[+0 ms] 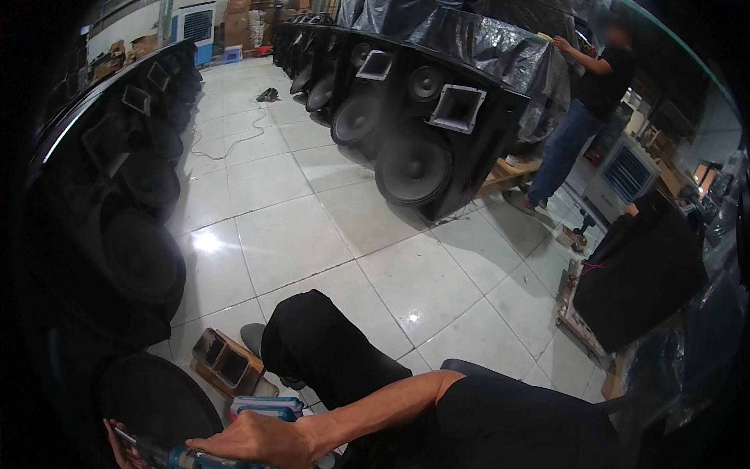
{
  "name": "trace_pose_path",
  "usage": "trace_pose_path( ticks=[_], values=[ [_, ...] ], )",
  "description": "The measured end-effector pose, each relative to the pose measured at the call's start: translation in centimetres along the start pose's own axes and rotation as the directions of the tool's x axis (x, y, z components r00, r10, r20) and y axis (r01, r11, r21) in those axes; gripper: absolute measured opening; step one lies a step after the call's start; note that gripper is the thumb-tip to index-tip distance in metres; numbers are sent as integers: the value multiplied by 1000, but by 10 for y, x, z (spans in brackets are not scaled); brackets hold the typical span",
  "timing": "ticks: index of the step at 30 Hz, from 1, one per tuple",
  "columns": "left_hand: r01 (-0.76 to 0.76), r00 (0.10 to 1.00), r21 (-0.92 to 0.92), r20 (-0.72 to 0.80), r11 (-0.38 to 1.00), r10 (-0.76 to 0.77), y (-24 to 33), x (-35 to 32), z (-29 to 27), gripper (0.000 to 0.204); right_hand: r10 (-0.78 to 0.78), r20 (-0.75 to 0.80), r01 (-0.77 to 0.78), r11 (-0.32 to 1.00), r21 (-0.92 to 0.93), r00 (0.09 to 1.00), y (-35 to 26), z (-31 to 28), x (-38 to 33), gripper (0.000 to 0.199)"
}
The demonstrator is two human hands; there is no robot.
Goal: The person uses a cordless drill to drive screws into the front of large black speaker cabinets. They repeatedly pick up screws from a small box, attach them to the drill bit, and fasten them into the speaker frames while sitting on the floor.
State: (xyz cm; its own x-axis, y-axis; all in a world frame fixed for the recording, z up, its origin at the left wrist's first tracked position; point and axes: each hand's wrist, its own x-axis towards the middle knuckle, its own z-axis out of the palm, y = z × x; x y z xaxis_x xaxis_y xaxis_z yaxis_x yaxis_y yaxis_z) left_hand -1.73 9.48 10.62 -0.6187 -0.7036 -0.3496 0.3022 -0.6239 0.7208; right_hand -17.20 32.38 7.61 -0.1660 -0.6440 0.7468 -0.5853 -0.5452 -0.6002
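Note:
My right hand [262, 439] is closed around a blue power screwdriver [181, 456] at the lower left edge, and its forearm reaches in from the right across my lap. The tool's metal bit [125, 435] points left toward a round black speaker cone [156, 399] in the cabinet beside me. Only the fingers of my left hand [117, 452] show, right at the bit's tip by the frame edge. Their grip is cut off. My knee in black trousers [320, 344] rises just above the hands.
A blue and white case [267, 406] and a wooden tray [228, 361] lie on the tiled floor by my foot. Black speaker cabinets line the left [133, 180] and right [422, 133]. A co-worker [586, 102] stands at plastic-covered cabinets. A black cabinet [641, 281] sits on a dolly. A cable [234, 141] crosses the floor.

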Motion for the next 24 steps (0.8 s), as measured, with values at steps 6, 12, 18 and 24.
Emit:
trace_pose_path(
  ticks=[6, 12, 18, 24],
  values=[
    [-23, 999, 22, -37, 999, 24, -3, -9, 14, 18, -18, -42, 20, 999, 36, 999, 0, -2, -3, 60],
    [-13, 998, 66, 57, 998, 9, 1, -10, 6, 18, 3, -3, -3, 1000, -14, 1000, -7, -6, -7, 61],
    [108, 978, 10, 179, 994, -108, -9, -10, 10, 18, 16, -25, -18, 998, -56, 1000, -12, -14, -15, 58],
    [-369, 922, 364, 24, 855, 387, -31, -15, 38, 23, -13, -86, 17, 999, 43, 996, 5, -5, -11, 70]
  ],
)
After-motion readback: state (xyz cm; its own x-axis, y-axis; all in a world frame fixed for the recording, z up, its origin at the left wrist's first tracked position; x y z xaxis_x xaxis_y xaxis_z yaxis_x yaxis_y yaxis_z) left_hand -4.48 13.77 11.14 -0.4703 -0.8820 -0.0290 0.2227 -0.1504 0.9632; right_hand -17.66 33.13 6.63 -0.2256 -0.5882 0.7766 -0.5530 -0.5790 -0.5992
